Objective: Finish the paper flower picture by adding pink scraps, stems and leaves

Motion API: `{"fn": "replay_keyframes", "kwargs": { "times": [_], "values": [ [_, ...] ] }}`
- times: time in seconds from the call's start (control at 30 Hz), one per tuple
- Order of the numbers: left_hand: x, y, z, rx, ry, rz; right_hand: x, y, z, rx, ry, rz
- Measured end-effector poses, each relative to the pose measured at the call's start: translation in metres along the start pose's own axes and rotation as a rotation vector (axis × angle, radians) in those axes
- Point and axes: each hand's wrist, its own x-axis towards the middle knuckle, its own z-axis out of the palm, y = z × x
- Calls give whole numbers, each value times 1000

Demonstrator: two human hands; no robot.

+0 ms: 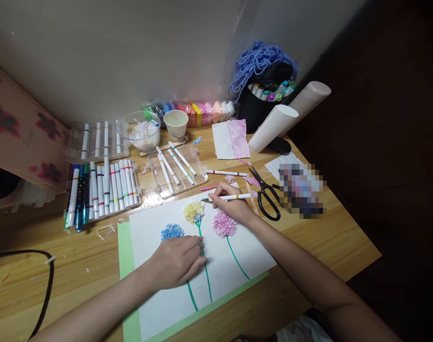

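Note:
A white sheet (174, 294) on a green backing lies in front of me. It bears three paper flowers with green drawn stems: a blue flower (172, 232), a yellow flower (193, 211) and a pink flower (224, 224). My left hand (177, 261) lies on the sheet just below the blue flower, its fingers curled and pressed together on the paper. My right hand (230, 202) grips a white marker (225, 197) whose green tip points left, next to the yellow flower.
Black scissors (268, 197) lie right of my right hand. Trays of markers (102, 187) and an open clear case (177, 168) sit behind the sheet. Farther back stand a plastic bowl (140, 130), a paper cup (175, 123), clay tubs, paper rolls (273, 127) and blue yarn.

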Motion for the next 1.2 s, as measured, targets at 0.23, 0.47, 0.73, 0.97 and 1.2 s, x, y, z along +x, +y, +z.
{"fn": "replay_keyframes", "kwargs": {
  "times": [0.23, 0.47, 0.73, 0.97, 1.2],
  "values": [
    [0, 0, 0, -2, -3, -6, 1, 2, 0, -9, 66, 1],
    [-2, -1, 2, -9, 2, -2, 1, 1, 0, -34, 75, -5],
    [0, -1, 1, -8, -2, -2, 3, 6, -1, -49, 81, -31],
    [0, -1, 1, 2, 8, 5, 2, 8, -3, -56, 55, -39],
    [1, -1, 1, 2, -6, -2, 0, 8, -5, -57, 9, -31]
  ]
}}
